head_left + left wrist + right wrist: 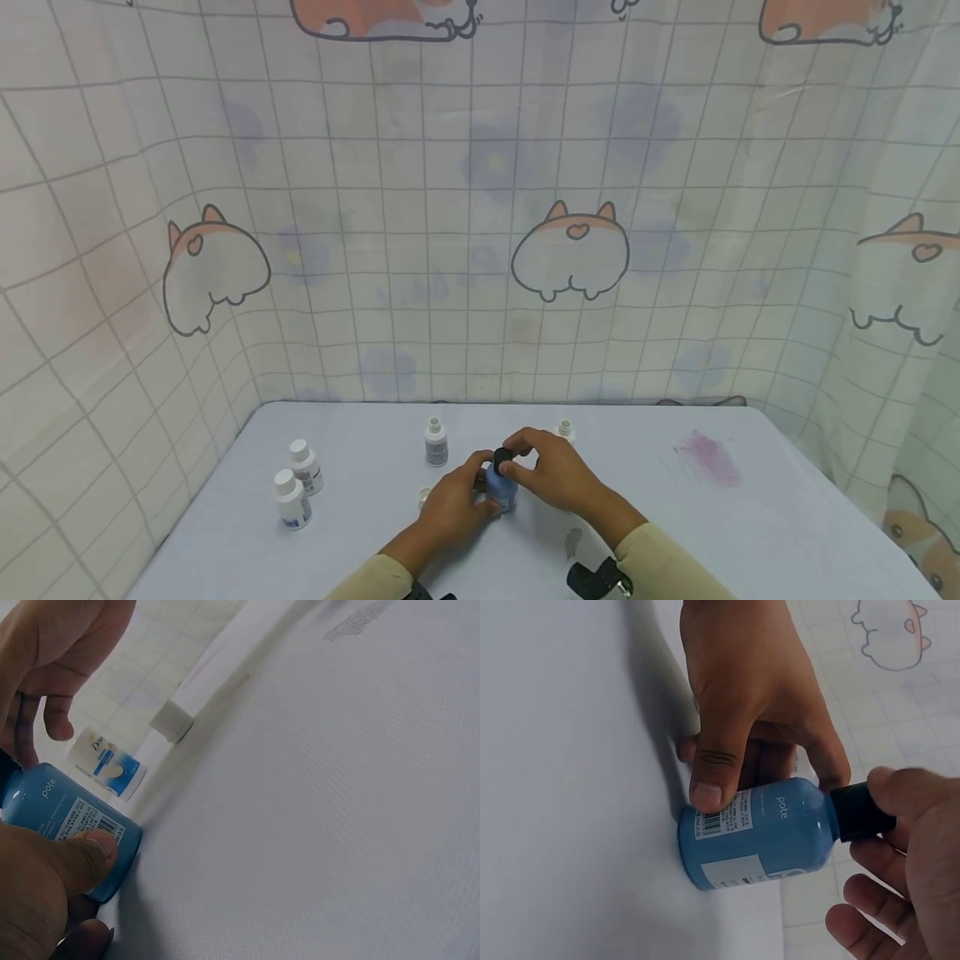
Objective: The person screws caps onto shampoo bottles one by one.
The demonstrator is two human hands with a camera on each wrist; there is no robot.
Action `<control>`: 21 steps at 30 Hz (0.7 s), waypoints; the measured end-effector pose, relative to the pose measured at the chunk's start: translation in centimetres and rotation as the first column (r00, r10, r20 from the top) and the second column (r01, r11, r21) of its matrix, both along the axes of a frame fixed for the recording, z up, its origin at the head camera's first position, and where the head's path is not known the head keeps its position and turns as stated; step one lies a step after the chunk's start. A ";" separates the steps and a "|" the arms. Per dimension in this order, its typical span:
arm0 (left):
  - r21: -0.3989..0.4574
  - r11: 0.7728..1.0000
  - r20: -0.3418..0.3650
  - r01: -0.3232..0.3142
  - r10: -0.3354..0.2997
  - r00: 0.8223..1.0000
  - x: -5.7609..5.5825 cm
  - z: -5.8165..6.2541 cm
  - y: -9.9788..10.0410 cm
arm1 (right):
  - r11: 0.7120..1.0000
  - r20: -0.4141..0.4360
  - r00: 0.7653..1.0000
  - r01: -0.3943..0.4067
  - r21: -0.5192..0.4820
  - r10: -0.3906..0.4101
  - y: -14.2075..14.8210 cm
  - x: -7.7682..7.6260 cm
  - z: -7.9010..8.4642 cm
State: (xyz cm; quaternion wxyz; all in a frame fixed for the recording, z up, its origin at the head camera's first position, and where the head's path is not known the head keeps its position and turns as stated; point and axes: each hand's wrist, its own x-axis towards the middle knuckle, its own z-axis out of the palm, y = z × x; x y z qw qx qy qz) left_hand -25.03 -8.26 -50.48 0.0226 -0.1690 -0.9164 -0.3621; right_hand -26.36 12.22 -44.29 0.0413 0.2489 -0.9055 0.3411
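A blue bottle (757, 832) with a printed label stands on the table between my hands. My left hand (453, 504) grips its body, the thumb across the label. On top, my right hand (558, 471) pinches the black cap (859, 811) between thumb and index finger, its other fingers loosely bent. The cap sits at the bottle's neck. Beyond the blue bottle, the left wrist view shows a white bottle (106, 765) with a blue-and-white label and a white cap (172, 721) on the table.
Two white capped bottles, a nearer one (292, 500) and a farther one (306, 467), stand at the table's left. An uncapped white bottle (436, 443) is behind my left hand. Another white bottle (566, 430) is partly hidden by my right hand. A pink stain (708, 458) marks the right side.
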 end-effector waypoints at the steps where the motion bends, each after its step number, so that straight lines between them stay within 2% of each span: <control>1: -0.002 1.000 0.002 -0.001 0.001 1.000 0.0 0.0 0.0 | 1.000 0.006 1.000 -0.006 -0.004 0.006 0.0 0.0 0.0; 7: -0.021 1.000 -0.009 0.001 -0.001 1.000 0.0 0.1 0.1 | 0.999 -0.006 0.999 -0.041 0.010 0.041 0.2 0.0 0.1; 16: -0.012 1.000 -0.003 -0.008 0.008 1.000 0.2 0.2 0.1 | 1.000 0.006 1.000 0.007 0.001 -0.007 0.0 0.1 0.1; 21: -0.021 1.000 0.000 -0.008 0.008 1.000 0.1 0.2 0.1 | 1.000 0.000 1.000 -0.012 0.017 0.012 0.0 0.1 0.1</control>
